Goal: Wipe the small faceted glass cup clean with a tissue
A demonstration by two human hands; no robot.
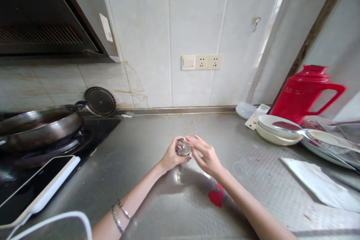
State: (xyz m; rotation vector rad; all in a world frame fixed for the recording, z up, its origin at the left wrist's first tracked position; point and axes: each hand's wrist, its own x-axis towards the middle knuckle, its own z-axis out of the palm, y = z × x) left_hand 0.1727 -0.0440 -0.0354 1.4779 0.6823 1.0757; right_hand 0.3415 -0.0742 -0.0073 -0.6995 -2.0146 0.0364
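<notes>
Shiny silvery object [183, 147] below wall socket panel [201, 62]. Left hand [169, 156] grips it, fingers curled, presumably steadying it for right hand [208, 157], fingers bent at its edge; whether pinching, cannot tell.

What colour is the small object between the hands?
The small object is mostly silvery grey; best seen in the head view.

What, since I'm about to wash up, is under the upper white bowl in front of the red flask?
A cream bowl sits under the upper bowl; its outer side shows. Its inside is covered, so whether anything lies in there cannot be seen.
</notes>
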